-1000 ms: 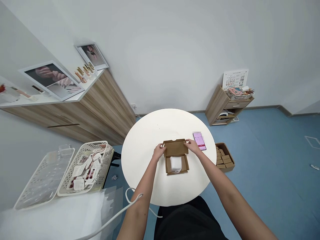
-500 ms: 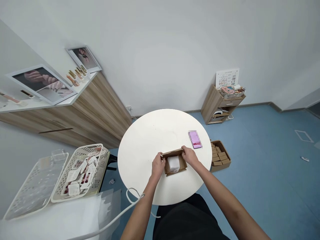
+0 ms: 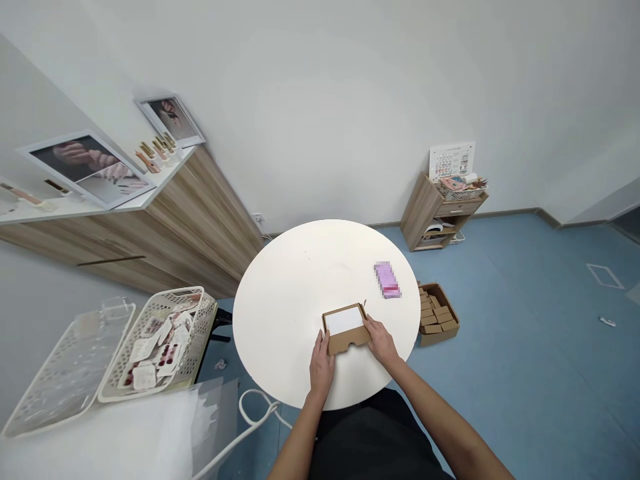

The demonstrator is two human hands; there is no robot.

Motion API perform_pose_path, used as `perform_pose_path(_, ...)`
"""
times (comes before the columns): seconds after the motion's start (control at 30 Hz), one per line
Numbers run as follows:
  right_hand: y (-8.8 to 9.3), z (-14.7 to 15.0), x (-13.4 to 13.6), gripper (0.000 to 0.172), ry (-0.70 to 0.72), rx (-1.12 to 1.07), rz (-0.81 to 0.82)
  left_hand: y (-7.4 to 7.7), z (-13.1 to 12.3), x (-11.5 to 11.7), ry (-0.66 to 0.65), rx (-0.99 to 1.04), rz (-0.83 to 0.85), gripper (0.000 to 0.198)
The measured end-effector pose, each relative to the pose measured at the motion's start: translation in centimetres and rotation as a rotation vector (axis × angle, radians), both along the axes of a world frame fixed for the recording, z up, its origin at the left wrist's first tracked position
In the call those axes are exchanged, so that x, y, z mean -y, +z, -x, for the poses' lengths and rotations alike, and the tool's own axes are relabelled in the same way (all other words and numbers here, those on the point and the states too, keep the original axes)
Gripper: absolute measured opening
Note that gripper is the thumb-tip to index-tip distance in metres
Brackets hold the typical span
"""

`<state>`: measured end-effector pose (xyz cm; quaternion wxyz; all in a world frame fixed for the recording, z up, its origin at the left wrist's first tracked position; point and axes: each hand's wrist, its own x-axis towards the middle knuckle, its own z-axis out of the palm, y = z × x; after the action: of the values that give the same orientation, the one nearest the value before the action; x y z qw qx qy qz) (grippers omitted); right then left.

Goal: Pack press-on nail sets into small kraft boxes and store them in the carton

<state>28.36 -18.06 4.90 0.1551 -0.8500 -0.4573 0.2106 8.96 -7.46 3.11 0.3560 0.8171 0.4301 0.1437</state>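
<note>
Left hand (image 3: pixel 321 369) and right hand (image 3: pixel 381 341) grip a kraft box (image 3: pixel 345 340) near the round table edge (image 3: pixel 360 405)

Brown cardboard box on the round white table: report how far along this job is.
Looks done: small closed brown boxes lie packed in an open cardboard carton on the blue floor. In hand: the small brown cardboard box sits between the left hand and right hand on the round white table, a white surface showing on top. Left: white packets lie in a white plastic basket.
</note>
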Motion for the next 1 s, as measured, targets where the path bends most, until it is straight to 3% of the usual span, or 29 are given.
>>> perform_pose_path(0.33,-2.7,0.3,1.4,0.084,0.069,-0.050,0.011,-2.6,0.5,1.1,-0.061,0.105,-0.023,0.080)
perform_pose_path(0.5,-2.2,-0.2,1.5,0.087,0.143,-0.055,-0.005,-2.5,0.8,0.4,-0.122,0.036,-0.028,0.082)
perform_pose_path(0.67,-1.6,-0.7,1.1,0.084,0.242,0.065,0.071,-1.6,0.8,-0.5,-0.239,-0.249,-0.097,0.088)
perform_pose_path(0.8,-2.3,-1.0,1.2,0.080,0.285,0.111,0.099,-1.3,0.6,-0.7,-0.284,-0.429,-0.151,0.090)
perform_pose_path(1.0,-3.7,-0.5,1.7,0.081,0.248,0.124,-0.043,-2.5,1.1,-0.4,-0.297,-0.294,-0.220,0.089)
